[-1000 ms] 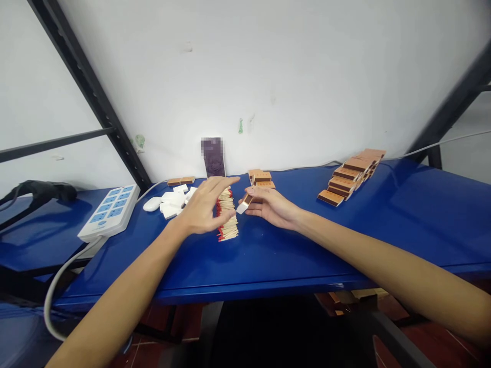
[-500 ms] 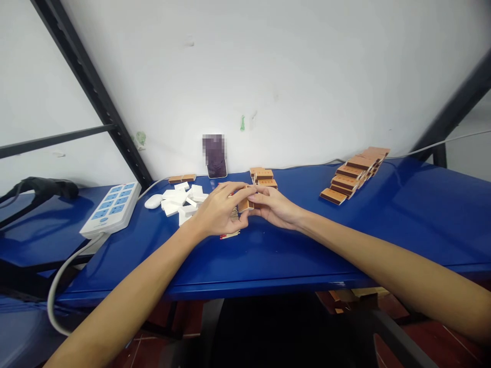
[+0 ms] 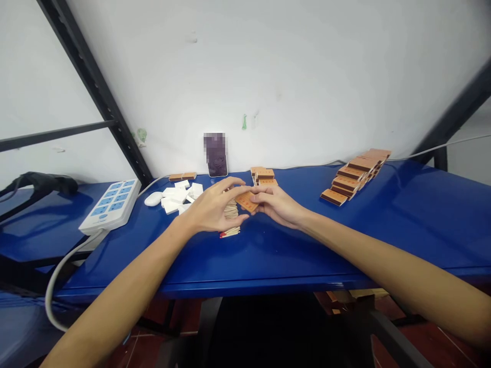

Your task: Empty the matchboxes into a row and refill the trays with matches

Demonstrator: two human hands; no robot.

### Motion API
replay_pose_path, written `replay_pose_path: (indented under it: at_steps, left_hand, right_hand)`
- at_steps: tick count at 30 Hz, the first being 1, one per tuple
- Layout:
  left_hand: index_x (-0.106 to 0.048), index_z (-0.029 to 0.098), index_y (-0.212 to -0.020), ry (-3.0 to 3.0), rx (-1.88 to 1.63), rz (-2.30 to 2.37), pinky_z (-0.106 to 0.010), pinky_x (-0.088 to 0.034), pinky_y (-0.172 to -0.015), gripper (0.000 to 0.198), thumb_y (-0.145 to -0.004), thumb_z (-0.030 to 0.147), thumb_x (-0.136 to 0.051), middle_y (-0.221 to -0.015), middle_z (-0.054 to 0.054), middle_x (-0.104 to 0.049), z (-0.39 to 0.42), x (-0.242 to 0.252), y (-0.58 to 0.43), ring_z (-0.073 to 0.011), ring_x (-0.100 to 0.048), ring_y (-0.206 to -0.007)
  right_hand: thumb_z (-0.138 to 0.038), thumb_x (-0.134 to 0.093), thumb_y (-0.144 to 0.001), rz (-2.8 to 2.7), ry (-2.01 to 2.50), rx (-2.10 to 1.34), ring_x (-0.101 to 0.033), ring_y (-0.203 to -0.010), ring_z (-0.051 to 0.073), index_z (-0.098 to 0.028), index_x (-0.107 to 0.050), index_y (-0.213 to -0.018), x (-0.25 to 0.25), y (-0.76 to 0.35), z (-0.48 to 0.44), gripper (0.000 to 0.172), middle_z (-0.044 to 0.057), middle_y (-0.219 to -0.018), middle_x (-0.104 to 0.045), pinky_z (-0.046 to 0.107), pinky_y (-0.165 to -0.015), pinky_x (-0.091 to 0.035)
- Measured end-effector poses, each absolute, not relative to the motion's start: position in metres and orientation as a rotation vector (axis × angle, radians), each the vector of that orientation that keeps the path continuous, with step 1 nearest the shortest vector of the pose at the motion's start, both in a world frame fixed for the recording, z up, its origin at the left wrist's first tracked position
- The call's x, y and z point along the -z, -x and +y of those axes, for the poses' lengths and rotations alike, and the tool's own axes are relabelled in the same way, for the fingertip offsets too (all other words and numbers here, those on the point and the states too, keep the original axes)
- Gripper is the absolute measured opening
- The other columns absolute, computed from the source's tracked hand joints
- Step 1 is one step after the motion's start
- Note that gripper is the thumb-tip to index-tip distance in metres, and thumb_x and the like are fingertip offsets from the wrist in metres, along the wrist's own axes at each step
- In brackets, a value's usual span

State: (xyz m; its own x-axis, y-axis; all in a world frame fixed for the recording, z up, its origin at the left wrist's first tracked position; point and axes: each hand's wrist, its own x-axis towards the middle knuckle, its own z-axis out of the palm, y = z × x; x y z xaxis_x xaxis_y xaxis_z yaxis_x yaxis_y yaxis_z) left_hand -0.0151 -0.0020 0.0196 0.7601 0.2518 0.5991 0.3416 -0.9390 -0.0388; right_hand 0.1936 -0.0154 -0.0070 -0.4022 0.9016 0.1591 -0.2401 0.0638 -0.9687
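Note:
A tan matchbox (image 3: 246,201) with printing on its broad face is held in my right hand (image 3: 276,204), thumb on top and fingers behind. My left hand (image 3: 215,207) arches at the box's left side. Its thumb and fingers are spread apart, with the fingertips close to the upper edge; whether they touch it I cannot tell. Under my left palm lies a pile of red-tipped matches (image 3: 231,210), partly hidden. Several white matchbox trays (image 3: 174,197) lie heaped left of that hand. Just behind my hands stands a small stack of matchboxes (image 3: 264,174).
A long leaning row of matchboxes (image 3: 355,174) sits at right on the blue table (image 3: 299,250). A phone (image 3: 217,158) leans on the wall, with more matchboxes (image 3: 182,177) beside it. At left are a rounded white object (image 3: 153,199) and a power strip (image 3: 111,204).
The matchbox has turned so its printed broad face shows. My left thumb and fingers have spread away from it, uncovering more of the matches.

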Motion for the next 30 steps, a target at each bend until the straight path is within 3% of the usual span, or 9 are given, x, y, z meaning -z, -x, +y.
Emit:
replay_pose_path:
  at_steps: [3, 7, 11, 17, 23, 30]
  left_hand:
    - [-0.065, 0.018, -0.121, 2.859, 0.644, -0.648, -0.037, -0.054, -0.08, 0.042, -0.082, 0.032, -0.067, -0.103, -0.009, -0.07, -0.01, -0.039, 0.025, -0.0232, -0.067, -0.091]
    - [-0.073, 0.021, -0.106, 2.882, 0.437, -0.735, -0.032, -0.046, -0.069, 0.026, -0.085, 0.035, -0.067, -0.078, -0.002, -0.069, -0.027, -0.053, 0.035, -0.0177, -0.063, -0.069]
    - [-0.072, 0.018, -0.103, 2.809, 0.563, -0.754, -0.033, -0.045, -0.07, 0.029, -0.086, 0.041, -0.067, -0.081, -0.004, -0.07, -0.044, -0.038, 0.048, -0.02, -0.064, -0.075]
    - [-0.071, 0.017, -0.099, 2.888, 0.597, -0.828, -0.033, -0.048, -0.073, 0.026, -0.085, 0.038, -0.071, -0.086, -0.005, -0.071, -0.057, -0.008, 0.065, -0.02, -0.064, -0.079]
    - [-0.073, 0.018, -0.097, 2.87, 0.521, -0.925, -0.032, -0.048, -0.07, 0.025, -0.08, 0.036, -0.074, -0.081, -0.003, -0.068, -0.051, -0.009, 0.066, -0.0197, -0.062, -0.075]
    - [-0.074, 0.016, -0.098, 2.835, 0.503, -0.948, -0.034, -0.049, -0.072, 0.029, -0.079, 0.037, -0.073, -0.084, -0.005, -0.068, -0.051, -0.006, 0.065, -0.0216, -0.063, -0.078]
  right_hand:
    - [-0.026, -0.073, -0.076, -1.549, 0.815, -1.489, -0.066, -0.074, 0.016, -0.014, -0.074, -0.098, 0.007, -0.2, -0.012, 0.025, 0.006, -0.085, -0.073, 0.031, -0.067, -0.055]
    - [-0.032, -0.072, -0.079, -1.818, 0.88, -1.374, -0.065, -0.075, 0.016, -0.017, -0.073, -0.103, 0.003, -0.202, -0.02, 0.029, 0.005, -0.087, -0.073, 0.03, -0.068, -0.053]
    - [-0.035, -0.066, -0.087, -2.049, 0.884, -1.098, -0.062, -0.072, 0.016, -0.02, -0.07, -0.108, -0.006, -0.193, -0.044, 0.026, 0.002, -0.084, -0.07, 0.031, -0.067, -0.05]
    - [-0.031, -0.073, -0.081, -2.531, 0.833, -0.472, -0.061, -0.09, 0.021, -0.018, -0.067, -0.117, -0.002, -0.187, -0.062, 0.038, 0.009, -0.107, -0.063, 0.034, -0.078, -0.049]
    - [-0.04, -0.07, -0.084, -2.625, 0.994, -0.379, -0.061, -0.088, 0.023, -0.018, -0.066, -0.121, 0.001, -0.197, -0.051, 0.043, 0.008, -0.103, -0.062, 0.036, -0.077, -0.049]
    - [-0.044, -0.068, -0.083, -2.63, 1.059, -0.432, -0.059, -0.075, 0.019, -0.022, -0.069, -0.11, -0.013, -0.24, -0.042, 0.035, 0.006, -0.091, -0.065, 0.034, -0.069, -0.047]
